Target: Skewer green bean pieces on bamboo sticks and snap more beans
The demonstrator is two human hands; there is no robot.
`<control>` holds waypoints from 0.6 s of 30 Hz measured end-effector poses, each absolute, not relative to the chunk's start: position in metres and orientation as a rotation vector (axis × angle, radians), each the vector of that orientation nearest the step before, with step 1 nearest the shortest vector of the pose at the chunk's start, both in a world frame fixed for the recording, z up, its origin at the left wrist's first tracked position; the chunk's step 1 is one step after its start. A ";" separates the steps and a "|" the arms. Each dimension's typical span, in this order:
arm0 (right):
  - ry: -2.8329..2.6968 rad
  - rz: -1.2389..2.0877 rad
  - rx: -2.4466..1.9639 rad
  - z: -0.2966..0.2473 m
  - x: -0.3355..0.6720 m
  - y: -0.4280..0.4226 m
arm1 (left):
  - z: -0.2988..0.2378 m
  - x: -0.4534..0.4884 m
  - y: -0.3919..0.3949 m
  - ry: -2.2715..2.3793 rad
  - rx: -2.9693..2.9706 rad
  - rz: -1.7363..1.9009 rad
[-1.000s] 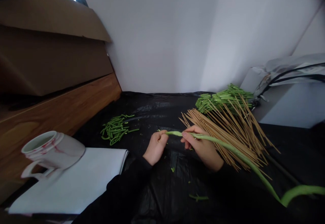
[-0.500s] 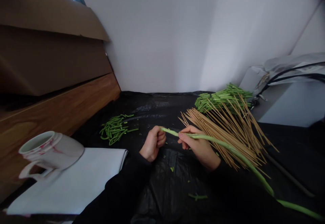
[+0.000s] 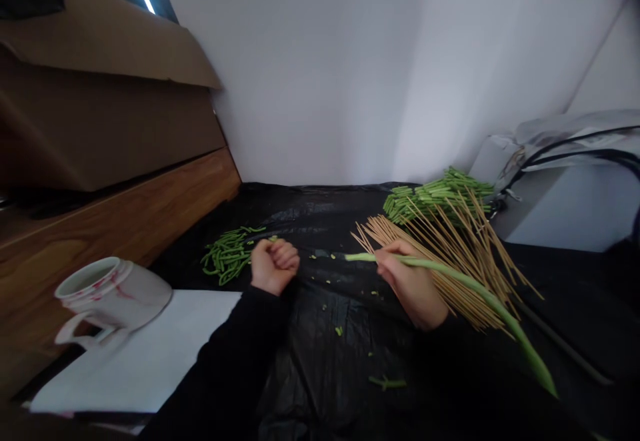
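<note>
My right hand (image 3: 407, 284) is closed round a long green bean (image 3: 480, 298); its cut end points left and the rest trails off to the lower right. My left hand (image 3: 274, 264) is a fist beside a small pile of short bean pieces (image 3: 227, 254) at the left; whether a piece is inside the fist is hidden. A fan of bamboo skewers (image 3: 450, 254) lies under and behind my right hand. Everything rests on a black plastic sheet (image 3: 325, 348).
A larger heap of cut beans (image 3: 435, 198) lies at the back right. A white mug (image 3: 113, 294) stands on white paper (image 3: 145, 354) at the left, beside a wooden ledge (image 3: 115, 221) and cardboard box (image 3: 100, 108). A grey bag (image 3: 565, 148) sits at the right. Green scraps dot the sheet.
My left hand has left the bean's end and moved left to the small pile, still closed. My right hand stays on the bean, whose free end is now shorter.
</note>
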State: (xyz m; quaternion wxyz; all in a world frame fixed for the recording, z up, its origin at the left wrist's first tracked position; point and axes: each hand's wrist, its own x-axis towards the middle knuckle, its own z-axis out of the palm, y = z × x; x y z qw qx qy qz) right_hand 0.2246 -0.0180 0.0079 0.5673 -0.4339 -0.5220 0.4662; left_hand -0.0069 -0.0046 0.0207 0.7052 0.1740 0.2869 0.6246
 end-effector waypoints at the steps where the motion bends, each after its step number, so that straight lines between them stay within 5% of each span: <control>1: -1.196 1.111 -1.000 0.008 0.228 -0.016 | 0.021 -0.014 -0.004 0.615 0.381 1.455; 18: -1.531 1.452 -0.954 0.008 0.227 -0.021 | 0.010 0.036 -0.022 0.970 1.355 0.892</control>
